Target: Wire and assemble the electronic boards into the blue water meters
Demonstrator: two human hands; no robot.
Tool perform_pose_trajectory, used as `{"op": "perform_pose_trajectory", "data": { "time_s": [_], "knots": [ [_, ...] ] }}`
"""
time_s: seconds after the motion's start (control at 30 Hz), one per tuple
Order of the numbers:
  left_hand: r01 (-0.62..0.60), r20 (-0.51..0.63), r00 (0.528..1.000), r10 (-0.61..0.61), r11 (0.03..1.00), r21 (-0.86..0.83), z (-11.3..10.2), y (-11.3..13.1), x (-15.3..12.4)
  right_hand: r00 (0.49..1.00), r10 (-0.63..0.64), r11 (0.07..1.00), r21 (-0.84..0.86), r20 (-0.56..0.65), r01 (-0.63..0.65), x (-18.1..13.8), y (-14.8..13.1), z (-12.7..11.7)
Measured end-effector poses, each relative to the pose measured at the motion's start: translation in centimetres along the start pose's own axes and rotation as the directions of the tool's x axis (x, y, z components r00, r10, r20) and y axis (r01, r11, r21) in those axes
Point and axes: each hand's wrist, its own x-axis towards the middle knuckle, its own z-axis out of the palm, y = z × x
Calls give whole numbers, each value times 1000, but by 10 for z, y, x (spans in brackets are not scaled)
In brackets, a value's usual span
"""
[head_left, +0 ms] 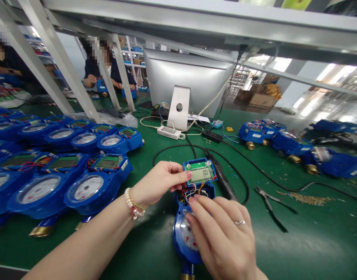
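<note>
We have a blue meter lying on the green surface, straight in front of us, between the rows of blue meters on the left and the pliers on the right. Its casing is glossy blue; a round dial with red marks sits under a clear cover, partly hidden by our right hand. Beyond the dial an open compartment shows red, yellow and white wires, which run up to a display module. That module has a green board in a blue frame, and its grey screen reads 0.0.

The meter's long axis runs away from us, with the brass end nearest and the compartment farthest. The dial faces up; the module is raised, its screen turned towards us.

With our left hand we pinch the module's left edge, thumb across the front. Our right fingers are bunched close together over the wires; we cannot tell whether they grip one.
</note>
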Motion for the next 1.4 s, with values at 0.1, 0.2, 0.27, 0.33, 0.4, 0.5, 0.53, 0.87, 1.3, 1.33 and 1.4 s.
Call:
{"op": "perform_pose_trajectory", "data": {
  "time_s": [0.1, 0.2, 0.27, 0.33, 0.4, 0.5, 0.53, 0.87, 1.3, 1.33, 1.4],
  "knots": [
    [8, -16, 1000, -9, 999, -48, 0, 0, -1, 998, -7, 1000, 28, 58, 6, -2, 0, 7],
    [28, -18, 999, -30, 996, -88, -2, -1, -1, 987, 30, 999, 38, 155, -37, -2, 6, 9],
    [45, -13, 999, -47, 992, -114, -3, -1, -1, 970, 69, 997, 5, 234, -72, 1, 11, 9],
    [66, -1, 998, -67, 987, -144, -5, -2, -2, 950, 113, 993, -51, 290, -102, 5, 16, 10],
    [93, 21, 996, -90, 980, -175, -5, -3, -3, 936, 155, 987, -90, 317, -133, 10, 20, 13],
    [137, 67, 990, -125, 967, -214, -4, -5, -4, 920, 223, 974, -112, 323, -197, 13, 22, 18],
    [148, 80, 988, -134, 963, -223, -3, -6, -4, 913, 248, 968, -117, 325, -222, 13, 23, 19],
    [141, 70, 989, -127, 957, -254, 5, -8, -2, 962, 232, 966, 83, 141, -245, -2, 26, -4],
    [126, 12, 992, -128, 949, -288, 9, -13, -5, 980, 194, 970, 146, 30, -197, -12, 5, 15],
    [128, 8, 991, -132, 947, -294, 9, -13, -5, 980, 197, 967, 155, 38, -201, -13, 5, 15],
    [130, 3, 991, -135, 942, -308, 9, -13, -5, 975, 209, 959, 181, 72, -219, -14, 4, 16]
  ]
}}
